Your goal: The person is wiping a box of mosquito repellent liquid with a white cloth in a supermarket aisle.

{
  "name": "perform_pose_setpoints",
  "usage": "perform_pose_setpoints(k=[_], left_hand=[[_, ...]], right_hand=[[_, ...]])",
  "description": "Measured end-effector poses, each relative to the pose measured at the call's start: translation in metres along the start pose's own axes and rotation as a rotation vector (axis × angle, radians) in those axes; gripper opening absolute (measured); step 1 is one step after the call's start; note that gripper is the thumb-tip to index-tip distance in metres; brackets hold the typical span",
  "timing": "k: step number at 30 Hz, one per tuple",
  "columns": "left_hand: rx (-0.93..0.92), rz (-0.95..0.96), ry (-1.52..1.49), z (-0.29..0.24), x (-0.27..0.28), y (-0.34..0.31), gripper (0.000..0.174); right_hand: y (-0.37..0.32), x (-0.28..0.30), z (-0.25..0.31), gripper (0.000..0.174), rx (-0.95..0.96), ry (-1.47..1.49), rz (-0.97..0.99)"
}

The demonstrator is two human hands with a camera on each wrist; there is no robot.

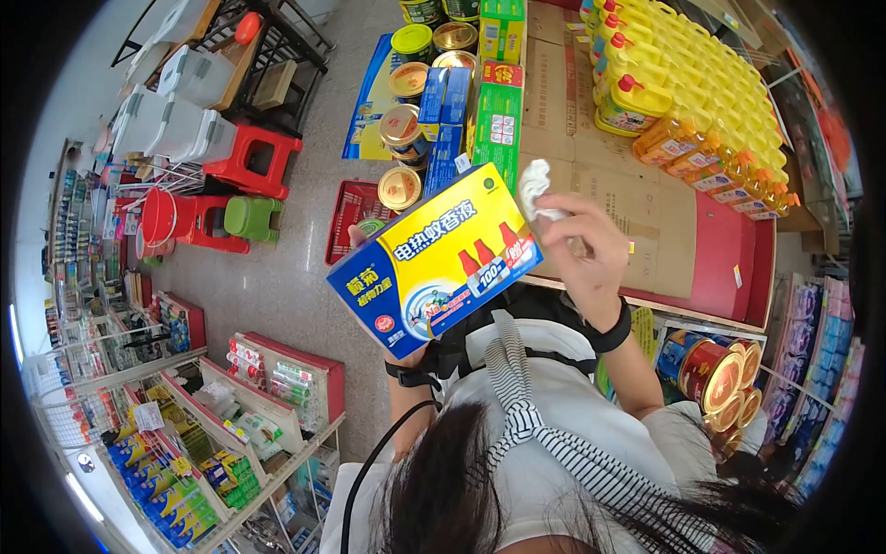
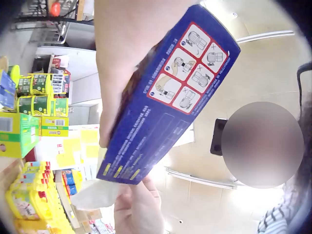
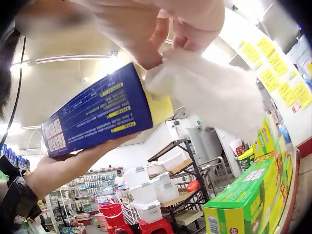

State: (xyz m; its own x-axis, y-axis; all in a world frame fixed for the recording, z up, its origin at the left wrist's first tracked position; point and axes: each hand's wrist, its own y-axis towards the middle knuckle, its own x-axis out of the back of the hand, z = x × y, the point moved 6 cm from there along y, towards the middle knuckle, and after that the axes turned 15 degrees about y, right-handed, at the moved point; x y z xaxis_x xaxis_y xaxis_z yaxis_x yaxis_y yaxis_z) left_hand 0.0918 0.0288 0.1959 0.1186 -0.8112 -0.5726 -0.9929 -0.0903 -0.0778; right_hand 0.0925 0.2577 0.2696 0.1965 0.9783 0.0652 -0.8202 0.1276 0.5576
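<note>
The left hand [image 3: 90,158] grips the blue and yellow box [image 1: 443,263] from underneath, in front of the person, likely so its printed front faces up and the right hand [image 1: 586,249] is free; that hand, apart from the left, pinches a crumpled tissue [image 1: 532,185] by the box's end, though whether tissue and box touch I cannot tell. Beyond, jugs [image 1: 632,103] stand in tight rows, probably to save room; a red basket [image 1: 347,208] sits near the tins [image 1: 400,188]
</note>
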Motion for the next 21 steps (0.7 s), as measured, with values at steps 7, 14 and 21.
perform_pose_setpoints(k=[7,14,21], left_hand=[[-0.016,0.089,-0.040,0.009,0.004,0.000,0.068],[-0.063,0.184,-0.027,0.005,-0.016,0.003,0.071],[-0.087,0.150,0.029,-0.001,-0.013,0.000,0.072]], right_hand=[[0.000,0.003,0.016,0.019,0.148,-0.005,0.019],[-0.038,-0.043,0.031,0.016,0.196,0.150,0.344],[-0.016,-0.015,0.019,0.017,0.213,-0.049,0.215]])
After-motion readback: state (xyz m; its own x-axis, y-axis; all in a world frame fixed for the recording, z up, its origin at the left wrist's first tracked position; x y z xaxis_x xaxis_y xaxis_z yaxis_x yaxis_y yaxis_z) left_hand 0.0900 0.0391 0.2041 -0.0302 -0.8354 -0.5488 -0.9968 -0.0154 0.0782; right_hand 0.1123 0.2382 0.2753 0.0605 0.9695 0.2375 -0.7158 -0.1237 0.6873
